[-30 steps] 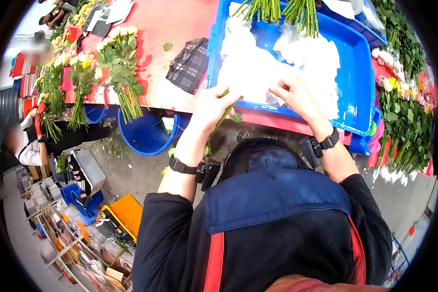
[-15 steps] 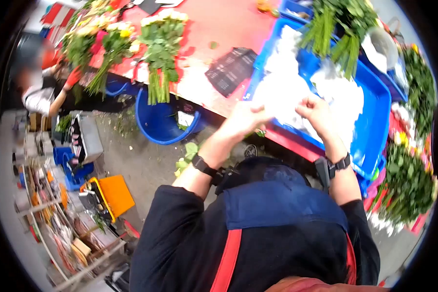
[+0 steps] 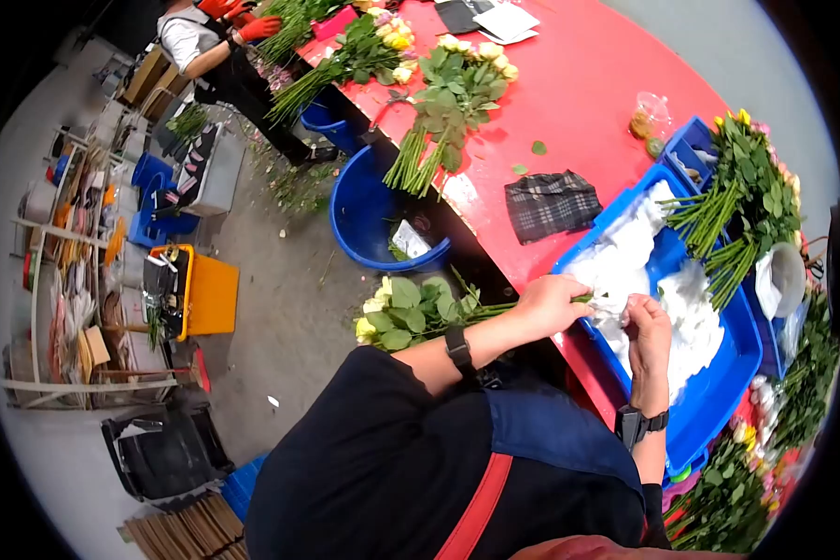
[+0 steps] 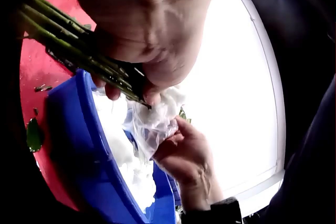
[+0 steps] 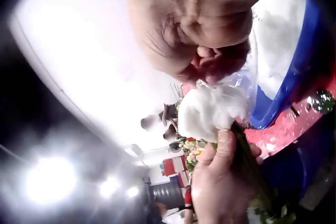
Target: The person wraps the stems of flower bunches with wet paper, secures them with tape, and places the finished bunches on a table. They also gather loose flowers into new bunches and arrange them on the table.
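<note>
A bunch of pale yellow roses (image 3: 406, 313) lies sideways below the table edge, and my left hand (image 3: 549, 308) grips its stems (image 4: 68, 40) near the cut ends. Wet white cotton (image 5: 207, 113) sits around those ends. In the left wrist view, a clear plastic bag (image 4: 149, 132) hangs at the cotton, pinched by my right hand (image 3: 650, 341). Both hands are close together over the near rim of a blue tray (image 3: 751, 359), where more white cotton (image 3: 616, 247) is heaped.
The red table (image 3: 588, 84) bears a plaid cloth (image 3: 553, 205), a rose bunch (image 3: 453, 103) and papers. More bouquets (image 3: 751, 201) overhang the tray's far side. A blue bucket (image 3: 364, 210) stands below the table edge. At the upper left, a person wears red gloves (image 3: 259, 28).
The head view has swung, so table and tray appear further right. My hands have come together, and the rose bunch in my left hand now shows at the left.
</note>
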`<control>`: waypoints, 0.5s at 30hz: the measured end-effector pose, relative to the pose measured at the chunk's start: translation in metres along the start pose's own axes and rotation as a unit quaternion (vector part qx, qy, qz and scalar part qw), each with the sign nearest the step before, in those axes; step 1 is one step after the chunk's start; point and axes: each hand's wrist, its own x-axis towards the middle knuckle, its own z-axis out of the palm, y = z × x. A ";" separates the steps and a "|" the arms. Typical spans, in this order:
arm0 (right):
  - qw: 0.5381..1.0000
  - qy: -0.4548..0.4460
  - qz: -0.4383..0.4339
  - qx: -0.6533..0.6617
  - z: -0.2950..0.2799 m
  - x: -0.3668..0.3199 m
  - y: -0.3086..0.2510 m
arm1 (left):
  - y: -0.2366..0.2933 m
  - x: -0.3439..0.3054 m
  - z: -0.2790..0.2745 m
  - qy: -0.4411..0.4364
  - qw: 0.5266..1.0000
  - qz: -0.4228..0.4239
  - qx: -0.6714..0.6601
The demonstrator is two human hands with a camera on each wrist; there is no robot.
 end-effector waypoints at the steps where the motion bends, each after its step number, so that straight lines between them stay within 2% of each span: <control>1: 0.998 0.022 -0.047 -0.030 0.007 0.003 -0.002 | 0.007 -0.003 -0.003 0.033 0.998 0.030 0.042; 2: 0.993 0.043 -0.095 -0.059 0.013 0.004 -0.004 | 0.010 -0.005 -0.004 0.050 0.997 0.045 0.042; 3: 0.977 0.007 -0.164 -0.139 0.019 0.003 -0.007 | 0.009 -0.005 -0.004 0.059 0.995 0.057 0.048; 5: 0.908 -0.064 -0.295 -0.292 0.034 -0.006 -0.021 | 0.006 -0.003 -0.003 0.077 0.992 0.081 0.061; 7: 0.779 -0.099 -0.404 -0.469 0.067 -0.023 -0.037 | 0.005 0.007 -0.009 0.060 0.995 0.036 0.068; 9: 0.754 -0.090 -0.431 -0.488 0.084 -0.029 -0.027 | 0.005 0.020 -0.023 0.033 0.999 -0.028 0.027; 10: 0.812 -0.074 -0.391 -0.427 0.085 -0.029 -0.010 | 0.015 0.023 -0.041 0.049 0.999 -0.018 -0.003; 11: 0.866 -0.078 -0.321 -0.375 0.088 -0.025 0.000 | 0.026 0.024 -0.059 -0.013 0.984 -0.127 -0.124; 13: 0.949 -0.071 -0.167 -0.258 0.090 -0.023 0.021 | 0.010 0.032 -0.067 -0.045 0.943 -0.084 -0.318; 15: 0.985 -0.121 -0.053 -0.108 0.092 -0.010 0.039 | -0.013 0.047 -0.060 -0.027 0.927 -0.017 -0.375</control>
